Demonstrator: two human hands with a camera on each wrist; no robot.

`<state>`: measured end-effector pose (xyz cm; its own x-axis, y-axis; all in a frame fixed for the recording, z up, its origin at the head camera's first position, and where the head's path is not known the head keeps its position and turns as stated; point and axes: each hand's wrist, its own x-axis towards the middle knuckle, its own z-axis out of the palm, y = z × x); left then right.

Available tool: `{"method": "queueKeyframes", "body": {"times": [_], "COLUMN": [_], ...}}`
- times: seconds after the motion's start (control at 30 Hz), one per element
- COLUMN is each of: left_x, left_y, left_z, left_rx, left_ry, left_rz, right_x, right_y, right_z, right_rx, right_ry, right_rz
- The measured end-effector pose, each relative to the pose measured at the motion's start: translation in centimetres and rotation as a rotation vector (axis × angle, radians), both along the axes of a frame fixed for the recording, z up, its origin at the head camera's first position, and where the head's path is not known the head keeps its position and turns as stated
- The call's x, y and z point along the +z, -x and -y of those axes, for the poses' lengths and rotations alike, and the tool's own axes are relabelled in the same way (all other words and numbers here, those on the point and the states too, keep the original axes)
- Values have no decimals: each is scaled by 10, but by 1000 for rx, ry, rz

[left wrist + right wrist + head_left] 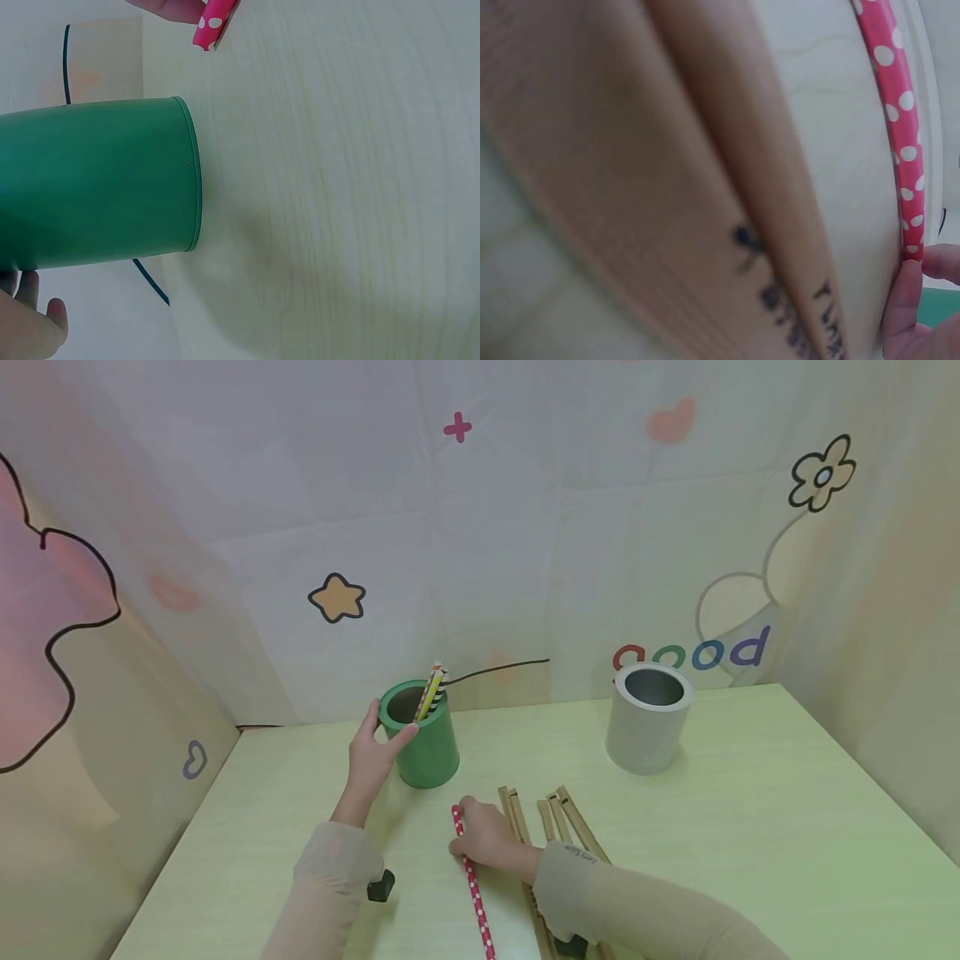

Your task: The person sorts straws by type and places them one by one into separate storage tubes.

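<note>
Left hand is steadying the green cup; right hand is pinching the red dotted pencil at its far end. Advisable: lift tip-first, keeping clear of the wooden sticks on its right.

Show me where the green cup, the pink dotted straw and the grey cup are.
green cup (429, 752), head view, front of its wall.
pink dotted straw (475, 893), head view, middle of its length.
grey cup (645, 735), head view, side wall.
</note>
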<state>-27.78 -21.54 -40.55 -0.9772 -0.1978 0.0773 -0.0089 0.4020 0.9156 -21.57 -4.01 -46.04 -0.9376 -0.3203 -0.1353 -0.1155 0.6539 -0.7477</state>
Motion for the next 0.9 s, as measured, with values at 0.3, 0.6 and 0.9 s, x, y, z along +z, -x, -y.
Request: {"method": "queueKeyframes", "body": {"times": [0.3, 0.6, 0.9], "left_x": [0, 1, 1], "left_y": [1, 0, 0], "left_z": [0, -1, -1], "left_rx": [-3, 0, 8], "left_ry": [1, 9, 12], "left_rz": [-9, -9, 4], "right_x": [1, -1, 29], "right_y": [1, 6, 21], "right_z": [-1, -5, -17], "right_rx": [15, -17, -39], "right_ry": [-26, 140, 398], "right_rz": [-26, 57, 204]}}
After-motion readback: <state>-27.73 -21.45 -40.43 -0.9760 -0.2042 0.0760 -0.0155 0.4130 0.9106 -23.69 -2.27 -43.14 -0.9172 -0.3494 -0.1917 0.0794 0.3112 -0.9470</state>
